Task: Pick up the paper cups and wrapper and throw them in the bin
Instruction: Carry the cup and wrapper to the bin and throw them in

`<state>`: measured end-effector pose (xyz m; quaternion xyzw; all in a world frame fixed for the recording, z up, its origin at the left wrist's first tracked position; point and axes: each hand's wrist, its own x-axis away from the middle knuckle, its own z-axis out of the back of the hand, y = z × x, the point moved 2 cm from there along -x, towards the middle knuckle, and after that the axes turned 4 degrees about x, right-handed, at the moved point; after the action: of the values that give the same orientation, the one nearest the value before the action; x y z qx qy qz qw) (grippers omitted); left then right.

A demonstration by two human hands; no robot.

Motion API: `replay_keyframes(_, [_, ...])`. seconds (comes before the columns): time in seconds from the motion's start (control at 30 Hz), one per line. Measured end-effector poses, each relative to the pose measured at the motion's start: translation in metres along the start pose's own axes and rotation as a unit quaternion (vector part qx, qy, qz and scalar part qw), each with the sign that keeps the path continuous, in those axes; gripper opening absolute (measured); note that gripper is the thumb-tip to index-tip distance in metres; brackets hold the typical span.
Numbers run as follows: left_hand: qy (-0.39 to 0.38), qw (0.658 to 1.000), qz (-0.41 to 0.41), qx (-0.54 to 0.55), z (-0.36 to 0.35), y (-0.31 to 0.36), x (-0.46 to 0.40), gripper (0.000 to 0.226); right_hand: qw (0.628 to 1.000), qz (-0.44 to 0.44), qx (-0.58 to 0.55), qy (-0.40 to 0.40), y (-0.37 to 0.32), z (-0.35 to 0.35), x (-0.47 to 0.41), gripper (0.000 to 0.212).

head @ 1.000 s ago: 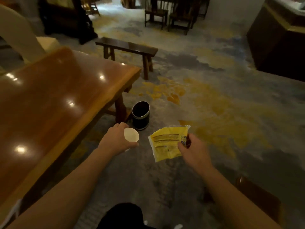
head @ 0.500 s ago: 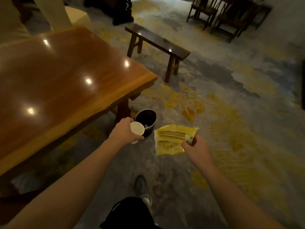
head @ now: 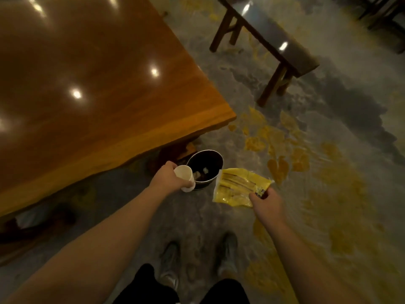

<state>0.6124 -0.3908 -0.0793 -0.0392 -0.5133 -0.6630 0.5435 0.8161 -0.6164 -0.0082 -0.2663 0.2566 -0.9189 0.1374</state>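
Patterned floor, bin (head: 205, 170); left hand (head: 168, 180) gripping cup (head: 185, 176), right (head: 267, 205) pinching yellow wrapper (head: 237, 188) (print unreadable).

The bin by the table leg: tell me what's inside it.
Inside the dark round bin, a few pale scraps lie at the bottom. The paper cup in the left hand covers its near-left edge, so that part is hidden. The yellow wrapper in the right hand is outside.
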Motion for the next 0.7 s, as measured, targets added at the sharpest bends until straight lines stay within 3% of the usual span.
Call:
replay_keyframes(0.17, [0.038, 0.992, 0.109, 0.057, -0.034, -0.009, -0.057, 0.099, 0.998, -0.009, -0.002, -0.058, 0.002, -0.027, -0.102, 0.009])
replay_keyframes(0.33, [0.062, 0.965, 0.211, 0.142, -0.072, -0.014, -0.114, 0.096, 0.990, -0.031, 0.000, -0.135, 0.009, -0.068, -0.192, 0.026])
replay_keyframes(0.57, [0.096, 0.931, 0.232, 0.266, -0.144, -0.040, -0.199, 0.062, 0.979, -0.088, -0.002, -0.184, 0.040, -0.135, -0.296, 0.025])
replay_keyframes(0.7, [0.090, 0.911, 0.266, 0.302, -0.176, -0.060, -0.248, 0.072, 0.966, -0.140, -0.023, -0.217, 0.059, -0.176, -0.338, 0.033])
